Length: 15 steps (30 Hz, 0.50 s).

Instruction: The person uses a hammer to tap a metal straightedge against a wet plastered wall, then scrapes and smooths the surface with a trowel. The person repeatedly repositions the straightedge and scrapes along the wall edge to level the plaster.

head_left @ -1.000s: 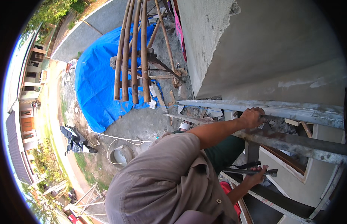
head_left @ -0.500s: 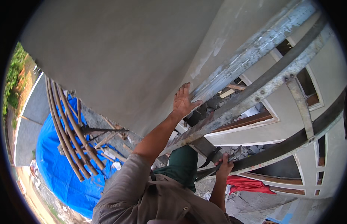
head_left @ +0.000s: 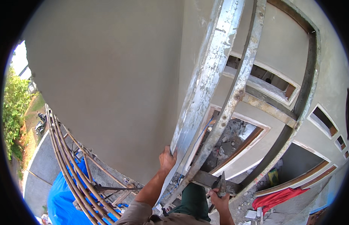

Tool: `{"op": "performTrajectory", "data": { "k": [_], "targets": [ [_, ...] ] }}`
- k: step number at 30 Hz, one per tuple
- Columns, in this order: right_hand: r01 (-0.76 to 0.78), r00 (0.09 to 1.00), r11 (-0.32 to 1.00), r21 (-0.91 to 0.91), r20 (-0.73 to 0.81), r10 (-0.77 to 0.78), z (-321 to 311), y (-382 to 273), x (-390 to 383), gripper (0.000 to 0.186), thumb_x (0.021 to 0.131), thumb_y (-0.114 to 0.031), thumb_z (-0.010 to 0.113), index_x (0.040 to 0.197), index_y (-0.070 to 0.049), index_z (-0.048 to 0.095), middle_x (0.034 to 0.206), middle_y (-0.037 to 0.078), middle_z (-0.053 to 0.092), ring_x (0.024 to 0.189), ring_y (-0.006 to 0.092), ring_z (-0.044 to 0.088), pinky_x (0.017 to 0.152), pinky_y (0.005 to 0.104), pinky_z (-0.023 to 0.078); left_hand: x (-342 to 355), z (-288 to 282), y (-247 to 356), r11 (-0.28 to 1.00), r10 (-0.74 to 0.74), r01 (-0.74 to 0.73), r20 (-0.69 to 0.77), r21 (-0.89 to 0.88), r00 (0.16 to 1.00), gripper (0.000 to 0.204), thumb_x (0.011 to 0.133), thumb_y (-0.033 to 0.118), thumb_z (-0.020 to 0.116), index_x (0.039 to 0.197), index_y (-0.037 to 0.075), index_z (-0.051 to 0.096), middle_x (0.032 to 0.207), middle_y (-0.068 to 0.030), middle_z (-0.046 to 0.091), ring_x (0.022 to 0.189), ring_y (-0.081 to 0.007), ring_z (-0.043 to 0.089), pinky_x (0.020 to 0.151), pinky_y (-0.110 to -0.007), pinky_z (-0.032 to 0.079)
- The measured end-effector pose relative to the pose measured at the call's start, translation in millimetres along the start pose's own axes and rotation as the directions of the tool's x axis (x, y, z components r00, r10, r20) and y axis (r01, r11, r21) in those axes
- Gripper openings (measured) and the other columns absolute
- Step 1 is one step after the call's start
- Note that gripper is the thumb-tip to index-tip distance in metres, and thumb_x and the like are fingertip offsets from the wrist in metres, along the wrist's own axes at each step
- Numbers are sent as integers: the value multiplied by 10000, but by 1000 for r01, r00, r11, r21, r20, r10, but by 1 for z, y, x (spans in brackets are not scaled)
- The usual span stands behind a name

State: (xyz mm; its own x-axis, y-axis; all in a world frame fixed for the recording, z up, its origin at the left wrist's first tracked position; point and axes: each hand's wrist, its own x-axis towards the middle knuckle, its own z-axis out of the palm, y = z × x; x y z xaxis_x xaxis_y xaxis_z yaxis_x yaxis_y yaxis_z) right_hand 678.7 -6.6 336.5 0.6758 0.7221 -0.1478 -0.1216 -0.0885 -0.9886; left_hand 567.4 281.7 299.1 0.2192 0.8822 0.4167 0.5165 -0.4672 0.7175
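My left hand [head_left: 168, 158] is closed round the left edge of a long, silvery metal straightedge [head_left: 205, 90] smeared with plaster. The straightedge slants up along the corner of a grey plastered wall [head_left: 107, 75]. Lower right, my right hand [head_left: 220, 199] is wrapped round a tool with a grey, pointed end [head_left: 221, 184]; its exact kind is hard to make out. That hand is beside a rung [head_left: 212, 180] of a rusty metal ladder-like frame [head_left: 227, 112]. My green-trousered leg [head_left: 193, 200] is close to the same rung.
Framed wall openings [head_left: 264, 129] lie beyond the frame, with rubble [head_left: 225, 144] showing through one. A red cloth [head_left: 276, 199] hangs at lower right. Bamboo poles [head_left: 69, 165] and a blue tarp [head_left: 62, 198] are below on the left.
My left hand has gone from spread fingers at the straightedge to a grip round its edge. The view has tilted up and turned, so the straightedge and frame look steeper. My right hand still holds the tool.
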Motion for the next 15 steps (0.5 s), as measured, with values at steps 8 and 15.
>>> {"op": "performTrajectory", "data": {
  "k": [8,15],
  "targets": [
    [100,963,964,-248,269,-30,83,29,33,385,859,-233,689,1115,39,594,987,118,641,889,182,611,754,291,514,-67,-128,18,984,-134,144,-95,107,986,415,880,377,623,823,-18,507,656,-261,607,643,-459,621,579,-501,495],
    [270,818,932,241,454,-354,155,13,38,271,855,-104,679,1084,17,599,1047,77,619,925,155,574,800,293,485,-62,-222,102,976,-164,186,-178,112,970,328,864,275,656,802,-22,530,695,-248,622,676,-428,645,591,-461,501]
  ]
}}
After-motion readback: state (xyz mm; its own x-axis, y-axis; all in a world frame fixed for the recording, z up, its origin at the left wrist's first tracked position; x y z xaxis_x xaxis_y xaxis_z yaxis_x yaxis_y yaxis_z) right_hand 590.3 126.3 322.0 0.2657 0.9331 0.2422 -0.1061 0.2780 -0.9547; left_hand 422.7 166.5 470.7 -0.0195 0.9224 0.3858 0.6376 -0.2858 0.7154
